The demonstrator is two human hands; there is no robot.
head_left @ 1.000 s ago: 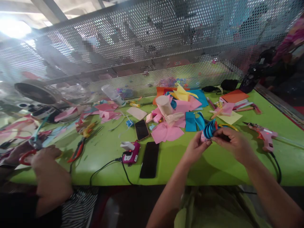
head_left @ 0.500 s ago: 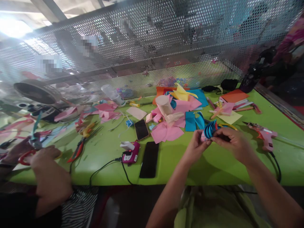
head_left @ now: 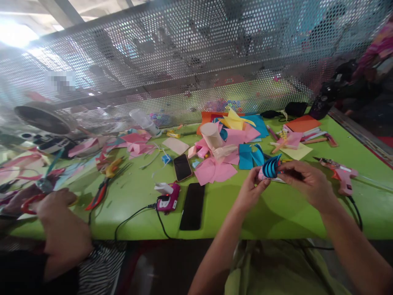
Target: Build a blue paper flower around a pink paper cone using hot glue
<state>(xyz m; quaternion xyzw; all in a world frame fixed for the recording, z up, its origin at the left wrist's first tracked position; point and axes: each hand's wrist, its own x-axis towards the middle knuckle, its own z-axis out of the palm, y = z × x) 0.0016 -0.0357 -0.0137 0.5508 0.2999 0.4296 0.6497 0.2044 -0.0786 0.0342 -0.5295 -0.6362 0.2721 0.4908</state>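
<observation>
Head view: your left fingers (head_left: 253,177) pinch a piece (head_left: 270,167) already stacked with blue layers, your right fingers (head_left: 290,178) curl alongside, grip unclear, blue paper (head_left: 245,157) lying loose beyond.

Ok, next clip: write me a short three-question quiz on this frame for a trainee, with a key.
1. What colour are the layers of the small piece that the person's left hand holds, with the right hand at its edge?
A) orange
B) blue
C) white

2. True or false: the pink glue gun lies on the green table, held by neither hand.

3. How many phones lie to the left of the person's hands?

Key: 1. B. 2. True. 3. Two, one smaller than the other.
</observation>
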